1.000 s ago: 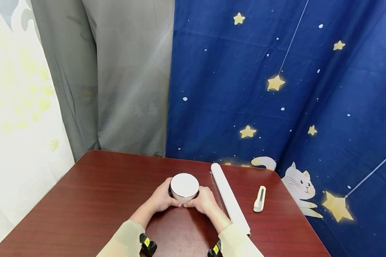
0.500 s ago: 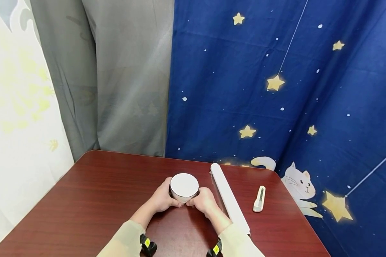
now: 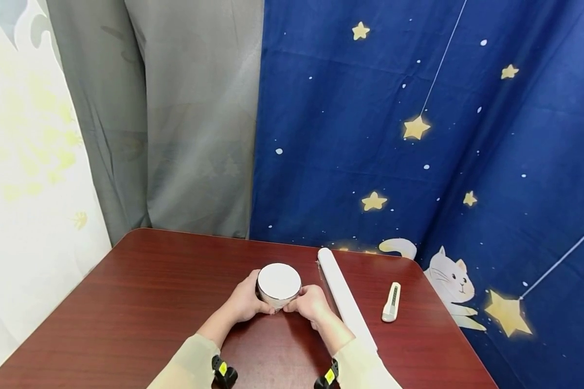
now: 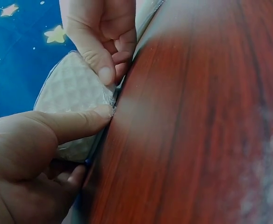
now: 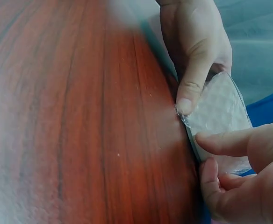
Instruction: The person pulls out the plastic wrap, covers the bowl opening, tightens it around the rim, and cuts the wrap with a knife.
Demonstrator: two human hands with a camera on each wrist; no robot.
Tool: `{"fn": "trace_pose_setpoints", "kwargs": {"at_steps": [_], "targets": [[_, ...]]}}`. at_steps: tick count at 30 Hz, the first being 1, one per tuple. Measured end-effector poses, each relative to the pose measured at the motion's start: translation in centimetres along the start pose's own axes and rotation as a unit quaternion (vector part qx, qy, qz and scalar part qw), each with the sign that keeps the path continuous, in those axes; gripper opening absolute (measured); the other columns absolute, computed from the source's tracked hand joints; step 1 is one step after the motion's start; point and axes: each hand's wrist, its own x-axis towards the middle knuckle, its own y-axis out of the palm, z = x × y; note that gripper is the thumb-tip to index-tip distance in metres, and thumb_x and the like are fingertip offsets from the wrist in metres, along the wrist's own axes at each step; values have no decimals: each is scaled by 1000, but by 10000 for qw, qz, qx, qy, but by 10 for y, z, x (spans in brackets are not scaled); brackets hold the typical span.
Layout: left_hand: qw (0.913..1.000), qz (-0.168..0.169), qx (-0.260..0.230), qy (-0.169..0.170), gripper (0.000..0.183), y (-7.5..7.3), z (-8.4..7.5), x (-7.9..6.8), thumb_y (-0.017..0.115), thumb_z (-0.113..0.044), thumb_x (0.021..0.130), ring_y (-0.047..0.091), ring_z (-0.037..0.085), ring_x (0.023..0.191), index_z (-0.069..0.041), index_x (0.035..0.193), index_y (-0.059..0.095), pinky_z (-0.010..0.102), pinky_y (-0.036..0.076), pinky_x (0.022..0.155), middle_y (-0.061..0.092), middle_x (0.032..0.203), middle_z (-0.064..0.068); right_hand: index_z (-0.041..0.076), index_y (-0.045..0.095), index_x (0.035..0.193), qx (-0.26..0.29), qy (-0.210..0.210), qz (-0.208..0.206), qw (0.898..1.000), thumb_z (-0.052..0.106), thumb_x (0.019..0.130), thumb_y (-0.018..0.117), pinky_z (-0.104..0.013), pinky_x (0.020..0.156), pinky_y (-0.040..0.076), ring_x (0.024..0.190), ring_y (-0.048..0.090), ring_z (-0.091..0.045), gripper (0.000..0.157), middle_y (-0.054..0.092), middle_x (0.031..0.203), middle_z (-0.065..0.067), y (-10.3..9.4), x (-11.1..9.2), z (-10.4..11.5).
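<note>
A round white cup (image 3: 279,281) with a dimpled side, covered in clear plastic film, stands on the table in the head view. My left hand (image 3: 245,297) grips its left side, and its thumb presses bunched film at the cup's lower front edge, as the left wrist view shows. On the other side my right hand (image 3: 312,303) holds the film-covered cup low down, its thumb against the dimpled wall (image 5: 220,109) and its other fingers curled at the base. The far side of the cup is hidden.
A long white roll of film (image 3: 347,300) lies just right of my right hand. Farther right is a white utility knife (image 3: 391,302). The dark red wooden table (image 3: 151,286) ends at curtains (image 3: 199,135) behind.
My right thumb has shifted slightly right along the cup's lower edge, away from the left thumb. The left hand and the cup have stayed put.
</note>
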Motion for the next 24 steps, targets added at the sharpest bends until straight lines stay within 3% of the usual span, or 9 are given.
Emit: {"fn": "trace_pose_setpoints", "kwargs": {"at_steps": [4, 8, 13, 20, 24], "targets": [[10000, -24, 21, 24, 105, 1, -1, -1, 107, -7, 62, 63, 40, 136, 3, 150, 50, 61, 48, 116, 67, 144, 23, -1, 74, 88, 477, 140, 248, 9985, -7, 75, 78, -24, 69, 50, 75, 60, -12, 15, 65, 78, 3, -4, 2, -2], [10000, -52, 10, 27, 105, 1, -1, -2, 107, -7, 61, 63, 40, 136, 2, 149, 51, 61, 48, 116, 68, 143, 23, -12, 74, 104, 1318, 256, 452, 9899, -9, 84, 64, -24, 73, 60, 75, 65, -9, 23, 69, 82, 0, -7, 1, -4], [10000, -33, -5, 24, 105, 1, -1, -2, 107, -7, 62, 63, 40, 137, 2, 150, 51, 62, 48, 117, 67, 144, 24, -20, 70, 115, 1961, 341, 371, 9793, -10, 94, 61, -32, 83, 67, 79, 72, -11, 24, 74, 84, -5, -8, 1, -7], [10000, -22, 55, -27, 106, 0, -2, -2, 107, -7, 62, 63, 40, 137, 2, 151, 50, 61, 48, 117, 67, 144, 24, -15, 71, 113, 1730, 480, -56, 9837, -5, 96, 63, -22, 66, 63, 70, 70, -7, 21, 73, 79, -2, -5, 0, -6], [9999, -77, 93, -21, 105, 0, -2, -2, 107, -7, 61, 64, 40, 135, 2, 150, 52, 61, 48, 116, 69, 143, 23, -13, 71, 114, 1583, 573, 26, 9857, -3, 97, 62, -19, 61, 60, 67, 68, -6, 22, 74, 79, -3, -6, -2, -3]]}}
